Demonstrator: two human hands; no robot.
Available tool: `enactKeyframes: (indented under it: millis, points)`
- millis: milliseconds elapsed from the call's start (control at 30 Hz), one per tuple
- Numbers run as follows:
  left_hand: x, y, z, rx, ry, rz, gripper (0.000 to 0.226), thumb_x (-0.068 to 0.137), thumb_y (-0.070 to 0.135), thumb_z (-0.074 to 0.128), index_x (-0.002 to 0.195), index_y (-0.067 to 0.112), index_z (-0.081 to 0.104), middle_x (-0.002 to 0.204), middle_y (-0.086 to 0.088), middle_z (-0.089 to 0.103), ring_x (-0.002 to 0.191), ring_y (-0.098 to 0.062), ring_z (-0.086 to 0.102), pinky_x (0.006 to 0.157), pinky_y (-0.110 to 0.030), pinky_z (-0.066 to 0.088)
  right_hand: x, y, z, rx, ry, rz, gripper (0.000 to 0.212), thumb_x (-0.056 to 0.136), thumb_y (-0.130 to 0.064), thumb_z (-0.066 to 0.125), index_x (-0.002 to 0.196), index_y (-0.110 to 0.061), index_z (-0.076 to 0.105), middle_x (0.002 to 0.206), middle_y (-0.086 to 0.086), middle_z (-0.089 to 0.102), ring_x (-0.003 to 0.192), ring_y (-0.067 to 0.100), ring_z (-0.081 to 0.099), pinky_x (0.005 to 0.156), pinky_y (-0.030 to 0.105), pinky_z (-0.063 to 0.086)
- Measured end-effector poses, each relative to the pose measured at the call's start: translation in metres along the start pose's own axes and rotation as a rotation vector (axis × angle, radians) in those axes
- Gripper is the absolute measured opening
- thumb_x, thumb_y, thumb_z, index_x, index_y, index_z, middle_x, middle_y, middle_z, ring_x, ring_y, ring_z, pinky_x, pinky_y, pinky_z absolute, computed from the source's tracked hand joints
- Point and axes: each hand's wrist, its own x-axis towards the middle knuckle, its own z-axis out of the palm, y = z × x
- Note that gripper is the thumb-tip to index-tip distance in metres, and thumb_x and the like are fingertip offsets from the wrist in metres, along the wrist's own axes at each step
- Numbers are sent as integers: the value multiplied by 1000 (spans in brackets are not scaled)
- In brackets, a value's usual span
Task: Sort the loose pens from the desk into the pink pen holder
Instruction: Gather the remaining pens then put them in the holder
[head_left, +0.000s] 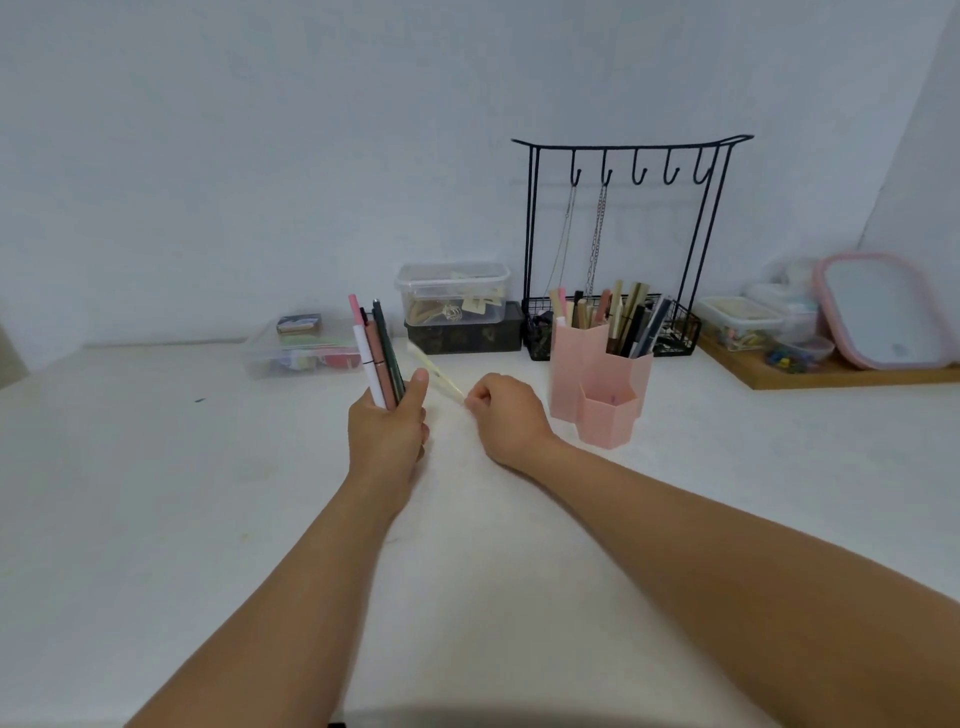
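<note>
Pink and hexagonal, the pen holder (597, 387) stands on the white bench (208, 493), its two taller cells already packed with pens. We see the left hand (387, 431) clenched around a bundle of pens (376, 353) held upright, while the right hand (501, 415), just left of the holder, pinches a cream pen (436, 371).
</note>
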Motion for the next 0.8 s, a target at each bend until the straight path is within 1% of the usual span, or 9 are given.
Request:
enactKeyframes:
  millis: [133,233,333,433,533,600,700,733,800]
  points:
    - [-1,0,-1,65,-64,60,35,86,39,79,81,15,53,61,-5,42,49,-17,36,44,-27,34,-24,-5,-8,494,-45,54,10,98,-16,58,88,-16,54,80,2,57,65,21,62,65,35,54]
    - [-4,0,1,76,-115,108,34,85,36,80,74,14,57,55,0,46,45,-14,41,43,-25,36,-39,-12,-9,774,-159,43,4,95,-9,62,94,-7,59,81,11,60,65,28,66,65,38,59]
    - [-9,2,2,75,-151,137,35,86,33,80,66,13,58,47,7,52,39,-6,45,42,-18,38,-45,-22,-12,764,-150,-21,3,90,0,64,91,-2,66,69,10,65,63,23,66,66,38,59]
    - [-12,4,3,87,-182,119,35,84,33,81,67,10,62,48,4,57,40,-7,49,41,-18,39,-43,-26,-20,755,-133,-45,11,84,10,64,87,2,71,67,10,69,62,23,68,71,45,62]
    - [-12,4,4,120,-177,97,33,87,32,78,77,2,71,63,-11,71,53,-15,65,51,-26,52,-47,-24,-24,808,-199,-41,8,82,13,67,88,10,70,68,14,69,62,21,69,69,36,63]
    - [-12,4,4,163,-162,95,28,92,27,72,78,3,72,63,-9,72,56,-17,67,53,-28,53,-49,-26,-30,819,-266,-11,8,81,14,69,89,12,69,70,16,69,62,21,70,69,33,62]
    - [-14,6,5,236,-142,114,28,96,22,63,74,6,68,53,-3,64,46,-12,58,43,-23,46,-41,-28,-43,702,-223,78,16,79,-3,73,95,0,71,84,7,71,78,17,68,76,34,58]
    - [-15,7,5,251,-159,120,26,97,19,59,77,5,67,54,-5,64,46,-13,58,42,-24,48,-38,-28,-46,687,-202,96,27,78,-14,75,103,-7,69,95,1,70,88,15,67,81,33,56]
    - [-18,4,8,325,-239,174,23,99,11,51,81,5,63,54,-5,61,46,-15,60,44,-27,51,-36,-31,-46,722,-188,100,65,69,-38,83,126,-19,56,114,-4,63,106,15,64,90,32,54]
